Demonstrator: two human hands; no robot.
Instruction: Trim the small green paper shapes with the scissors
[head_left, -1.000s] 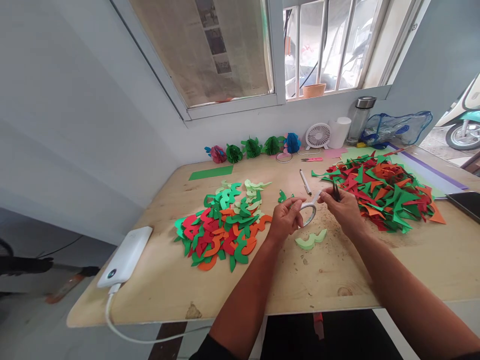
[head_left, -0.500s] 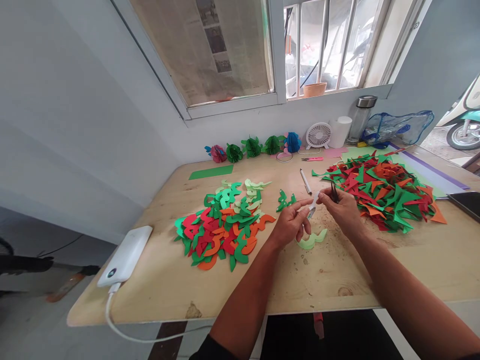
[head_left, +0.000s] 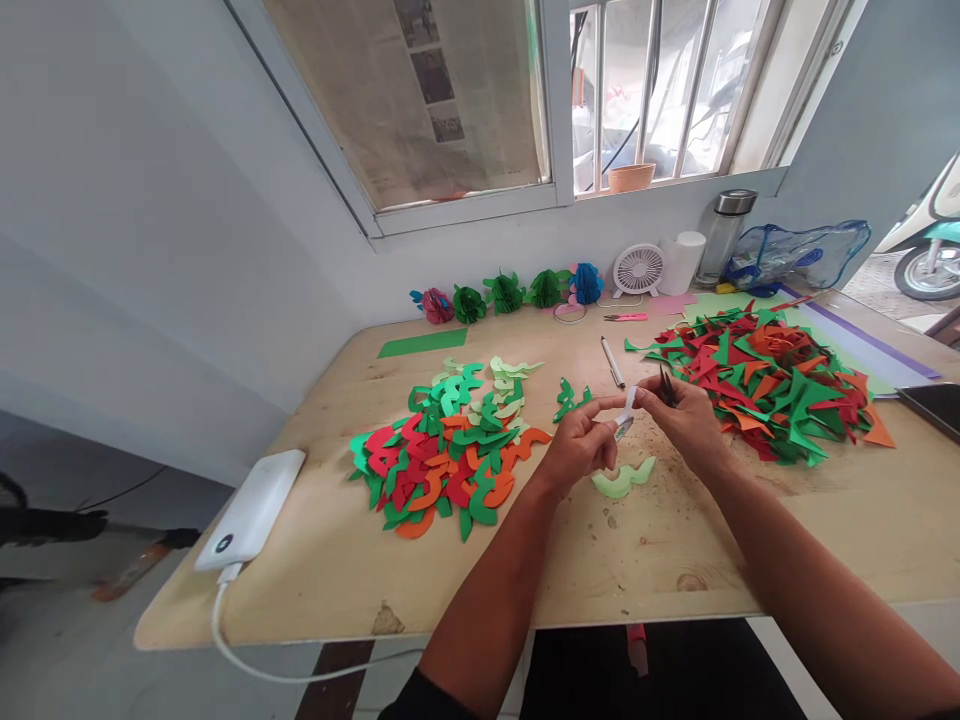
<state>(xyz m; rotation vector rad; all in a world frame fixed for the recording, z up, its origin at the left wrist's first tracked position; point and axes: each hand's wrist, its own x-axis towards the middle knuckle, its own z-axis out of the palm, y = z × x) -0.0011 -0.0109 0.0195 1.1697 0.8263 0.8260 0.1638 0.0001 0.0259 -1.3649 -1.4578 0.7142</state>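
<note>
My left hand (head_left: 589,435) is closed on a strip of white tape (head_left: 628,402), with a small printed piece by its fingertips that looks like the tape's roll. The tape's upper end is pinched by my right hand (head_left: 679,410). A dark two-pointed tool (head_left: 666,385) also sticks up from my right hand; its handle is hidden in the palm. Below the hands, a pale green curved paper piece (head_left: 624,478) lies on the wooden table (head_left: 585,580). Just beyond the left fingers sits a dark green paper cutout (head_left: 568,397), partly covered.
Curved paper cutouts (head_left: 442,450) are heaped at left, coloured scraps (head_left: 787,385) at right. A pen (head_left: 612,362) and pink snips (head_left: 625,317) lie behind the hands. Paper figures (head_left: 504,292), a small fan (head_left: 638,270) and a bottle (head_left: 726,240) line the wall. A power bank (head_left: 251,510) is at left.
My left forefinger has straightened along the tape toward my right fingertips, and the other left fingers have curled in. The tape shows more clearly between the hands. The table items stay put.
</note>
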